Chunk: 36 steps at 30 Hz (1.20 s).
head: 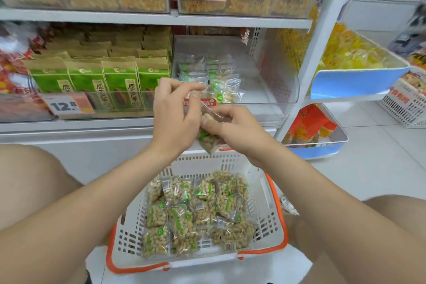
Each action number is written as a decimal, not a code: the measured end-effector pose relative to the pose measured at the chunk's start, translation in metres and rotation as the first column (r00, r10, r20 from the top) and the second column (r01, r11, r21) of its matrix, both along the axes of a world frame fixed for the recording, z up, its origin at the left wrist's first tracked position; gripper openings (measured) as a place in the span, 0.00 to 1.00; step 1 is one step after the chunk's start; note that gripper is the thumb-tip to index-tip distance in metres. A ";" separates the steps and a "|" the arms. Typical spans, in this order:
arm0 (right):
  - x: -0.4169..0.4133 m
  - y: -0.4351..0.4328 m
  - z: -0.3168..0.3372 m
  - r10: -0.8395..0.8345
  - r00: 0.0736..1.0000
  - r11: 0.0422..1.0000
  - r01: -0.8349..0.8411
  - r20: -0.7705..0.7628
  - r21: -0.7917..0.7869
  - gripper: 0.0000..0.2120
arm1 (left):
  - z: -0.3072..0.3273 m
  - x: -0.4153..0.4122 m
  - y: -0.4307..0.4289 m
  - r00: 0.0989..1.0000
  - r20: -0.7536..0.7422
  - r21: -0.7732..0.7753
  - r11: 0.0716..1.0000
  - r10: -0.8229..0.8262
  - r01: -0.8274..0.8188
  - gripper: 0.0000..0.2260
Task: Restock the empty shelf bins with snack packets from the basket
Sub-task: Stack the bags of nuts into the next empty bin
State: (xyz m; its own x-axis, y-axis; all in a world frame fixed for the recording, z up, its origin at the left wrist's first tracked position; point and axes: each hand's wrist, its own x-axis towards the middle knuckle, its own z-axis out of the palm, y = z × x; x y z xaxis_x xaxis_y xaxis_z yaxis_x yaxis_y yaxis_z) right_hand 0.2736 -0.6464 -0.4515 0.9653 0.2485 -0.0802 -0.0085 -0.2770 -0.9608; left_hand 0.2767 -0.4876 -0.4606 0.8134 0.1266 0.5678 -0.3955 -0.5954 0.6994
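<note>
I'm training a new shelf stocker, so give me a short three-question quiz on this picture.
1. True or false: the basket is empty.
2. The held packet is gripped by: A. the left hand alone; B. the right hand alone; C. both hands.
3. Fill in: the price tag in front of the green boxes reads ___.

Key: 1 false, it holds many clear snack packets; 2 C; 3 12.8.
</note>
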 end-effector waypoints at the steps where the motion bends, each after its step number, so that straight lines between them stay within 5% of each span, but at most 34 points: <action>1: 0.000 0.002 0.003 -0.034 0.999 0.997 0.034 0.008 0.071 0.11 | 0.007 0.004 0.001 1.000 -0.017 0.020 1.000 -0.022 0.022 0.15; 7: 0.007 0.014 0.010 -0.225 0.974 0.948 0.212 0.029 0.237 0.15 | 0.038 0.024 0.005 0.980 -0.175 0.001 0.995 -0.093 0.095 0.10; 12: 0.019 0.018 0.011 -0.318 0.944 0.894 0.329 -0.086 0.305 0.13 | 0.043 0.049 0.003 0.923 -0.329 -0.244 0.962 -0.201 0.122 0.14; 16: 0.027 0.014 0.014 -0.381 0.907 0.826 0.420 -0.177 0.375 0.12 | 0.038 0.044 -0.001 0.852 -0.374 -0.671 0.742 -0.366 0.024 0.33; 18: 0.027 0.015 0.017 -0.392 0.893 0.801 0.450 -0.223 0.394 0.13 | 0.035 0.035 -0.006 0.799 -0.370 -0.746 0.664 -0.473 0.048 0.30; 21: 0.029 0.013 0.024 -0.380 0.898 0.825 0.438 -0.221 0.357 0.11 | 0.031 0.027 -0.010 0.801 -0.374 -0.658 0.742 -0.467 0.125 0.17; 25: 0.029 0.010 0.038 -0.456 0.885 0.853 0.466 -0.097 0.235 0.11 | 0.031 0.032 -0.004 0.803 -0.370 -0.563 0.800 -0.466 0.205 0.15; 28: 0.027 0.003 0.047 -0.429 0.903 0.885 0.416 0.018 0.208 0.22 | 0.031 0.034 -0.005 0.832 -0.362 -0.385 0.880 -0.420 0.277 0.14; 32: 0.032 -0.009 0.057 -0.168 0.931 0.922 0.265 0.324 -0.283 0.22 | 0.032 0.039 -0.005 0.887 -0.313 -0.119 0.940 -0.340 0.319 0.16; 36: 0.042 -0.021 0.063 -0.130 0.856 0.885 0.328 0.500 -0.331 0.14 | 0.040 0.041 -0.002 0.951 -0.229 -0.001 0.978 -0.205 0.211 0.24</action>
